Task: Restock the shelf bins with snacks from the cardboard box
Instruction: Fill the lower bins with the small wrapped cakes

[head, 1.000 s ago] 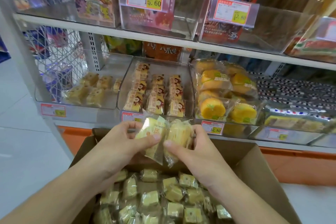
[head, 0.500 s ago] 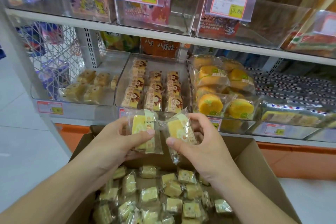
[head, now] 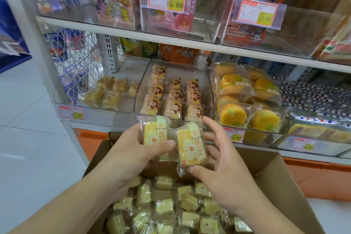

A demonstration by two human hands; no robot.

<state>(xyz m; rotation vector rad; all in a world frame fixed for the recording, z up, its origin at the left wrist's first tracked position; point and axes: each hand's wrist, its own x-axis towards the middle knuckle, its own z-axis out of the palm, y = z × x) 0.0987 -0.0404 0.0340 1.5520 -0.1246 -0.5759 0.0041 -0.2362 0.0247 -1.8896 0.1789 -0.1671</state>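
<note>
My left hand (head: 131, 150) grips a wrapped yellow cake packet (head: 154, 133), thumb across its front. My right hand (head: 222, 161) holds a second cake packet (head: 190, 147) between thumb and fingers, tilted beside the first. Both are held above the open cardboard box (head: 281, 178), which holds several loose wrapped cakes (head: 167, 207). Straight ahead is a clear shelf bin (head: 138, 89) lined with rows of the same kind of packets (head: 171, 99). A left bin (head: 57, 100) holds a few similar cakes (head: 108, 91).
A bin to the right holds round orange cakes (head: 245, 100). Upper shelf bins (head: 178, 30) carry boxed snacks and price tags. A wire rack (head: 74, 62) stands at the left. White floor lies on both sides of the box.
Both hands turned the two packets so their printed fronts face me, and the right packet now hangs lower and tilted. The view shifted slightly downward.
</note>
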